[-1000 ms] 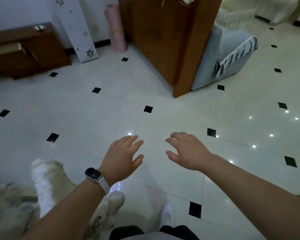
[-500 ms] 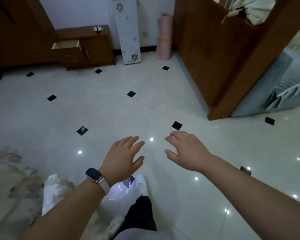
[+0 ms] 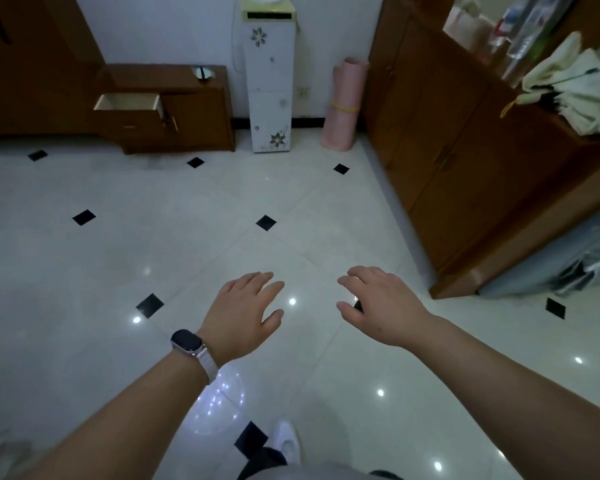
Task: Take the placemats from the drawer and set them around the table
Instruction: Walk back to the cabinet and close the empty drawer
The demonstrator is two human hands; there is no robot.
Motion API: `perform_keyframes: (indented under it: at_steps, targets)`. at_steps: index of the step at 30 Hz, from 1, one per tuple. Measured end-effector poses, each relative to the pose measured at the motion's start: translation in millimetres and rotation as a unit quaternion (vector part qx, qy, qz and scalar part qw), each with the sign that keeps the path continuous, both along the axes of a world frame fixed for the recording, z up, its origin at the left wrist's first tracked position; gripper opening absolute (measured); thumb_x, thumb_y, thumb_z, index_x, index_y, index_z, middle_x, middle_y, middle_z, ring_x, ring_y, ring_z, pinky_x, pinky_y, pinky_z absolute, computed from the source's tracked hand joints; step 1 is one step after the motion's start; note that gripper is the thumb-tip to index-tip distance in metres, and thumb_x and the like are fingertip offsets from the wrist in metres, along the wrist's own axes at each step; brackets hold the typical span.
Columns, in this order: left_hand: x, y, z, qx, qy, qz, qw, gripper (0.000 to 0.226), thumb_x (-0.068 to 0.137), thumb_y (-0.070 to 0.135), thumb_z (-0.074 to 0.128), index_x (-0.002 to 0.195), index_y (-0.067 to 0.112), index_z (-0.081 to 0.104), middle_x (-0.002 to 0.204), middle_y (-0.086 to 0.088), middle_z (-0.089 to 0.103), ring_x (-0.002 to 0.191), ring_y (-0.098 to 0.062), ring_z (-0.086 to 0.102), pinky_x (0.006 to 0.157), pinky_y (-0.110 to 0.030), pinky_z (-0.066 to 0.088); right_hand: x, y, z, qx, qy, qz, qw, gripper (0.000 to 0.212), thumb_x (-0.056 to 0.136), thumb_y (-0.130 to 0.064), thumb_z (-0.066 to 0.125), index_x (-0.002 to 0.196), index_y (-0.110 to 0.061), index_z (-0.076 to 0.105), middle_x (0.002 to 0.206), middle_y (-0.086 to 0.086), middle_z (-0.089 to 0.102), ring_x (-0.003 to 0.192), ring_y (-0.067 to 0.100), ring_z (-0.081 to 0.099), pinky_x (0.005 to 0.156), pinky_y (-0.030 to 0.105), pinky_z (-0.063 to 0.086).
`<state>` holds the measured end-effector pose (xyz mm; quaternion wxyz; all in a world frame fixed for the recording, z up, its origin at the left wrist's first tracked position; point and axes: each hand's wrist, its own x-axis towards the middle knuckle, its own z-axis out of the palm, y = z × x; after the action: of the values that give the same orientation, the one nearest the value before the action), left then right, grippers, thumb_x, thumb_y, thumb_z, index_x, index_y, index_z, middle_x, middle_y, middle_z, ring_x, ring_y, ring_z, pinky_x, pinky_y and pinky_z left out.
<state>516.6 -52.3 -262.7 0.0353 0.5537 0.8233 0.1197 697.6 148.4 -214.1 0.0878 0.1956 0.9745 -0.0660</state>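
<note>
An open drawer [image 3: 129, 102] sticks out of a low brown cabinet [image 3: 174, 109] against the far wall at the upper left. Its pale inside shows, but what lies in it cannot be made out. No placemat and no table are in view. My left hand [image 3: 245, 315], with a watch on the wrist, and my right hand [image 3: 378, 303] are held out over the tiled floor, palms down, fingers relaxed and holding nothing. Both are far from the drawer.
A white floral-patterned unit [image 3: 269, 84] and a pink rolled mat [image 3: 343, 105] stand at the far wall. A tall brown wooden cupboard [image 3: 465, 161] lines the right side, with a grey seat [image 3: 561, 268] behind it. White tiled floor [image 3: 187, 254] stretches ahead.
The view has swung left and forward. The cabinet with the open drawer has come from the upper left toward the middle and looks closer. Both hands stay out in front, holding nothing.
</note>
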Motion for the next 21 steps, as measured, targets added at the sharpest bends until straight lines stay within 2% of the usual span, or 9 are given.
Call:
perform_keyframes:
  at_steps: [6,10,16,21]
  targets:
    - [-79,27,5,0.02,-0.005,0.045,0.999,0.052,0.087,0.048,0.044,0.129,0.019,0.059,0.132,-0.005,0.059,0.12,-0.028,0.054,0.094,-0.044,0.045,-96,37,9,0.01,0.012,0.029,0.999,0.058,0.091,-0.056,0.032,0.137,-0.024,0.047,0.143,0.0,0.045,0.128,0.02,0.042,0.101,0.035,0.034]
    - [-130,28,-2,-0.002,-0.006,0.085,0.996,0.054,0.088,0.049,0.041,0.131,0.021,0.057,0.134,-0.004,0.057,0.123,-0.026,0.052,0.097,-0.043,0.043,-156,55,3,-0.001,0.015,0.06,0.998,0.056,0.093,-0.055,0.034,0.138,-0.023,0.046,0.143,0.0,0.045,0.129,0.021,0.041,0.103,0.037,0.035]
    - [-215,41,-6,-0.038,0.02,0.141,0.989,0.056,0.087,0.051,0.04,0.13,0.02,0.058,0.132,-0.005,0.059,0.12,-0.028,0.054,0.095,-0.044,0.044,-248,93,-26,-0.048,0.016,0.085,0.995,0.071,0.086,-0.062,0.02,0.137,-0.023,0.048,0.143,-0.001,0.046,0.128,0.02,0.043,0.101,0.036,0.035]
    - [-293,63,4,-0.075,0.035,0.208,0.975,0.055,0.084,0.048,0.043,0.127,0.019,0.06,0.129,-0.006,0.061,0.117,-0.029,0.057,0.091,-0.043,0.047,-357,135,-45,-0.082,0.025,0.134,0.987,0.053,0.096,-0.052,0.039,0.141,-0.023,0.044,0.146,-0.003,0.042,0.132,0.019,0.038,0.104,0.035,0.032]
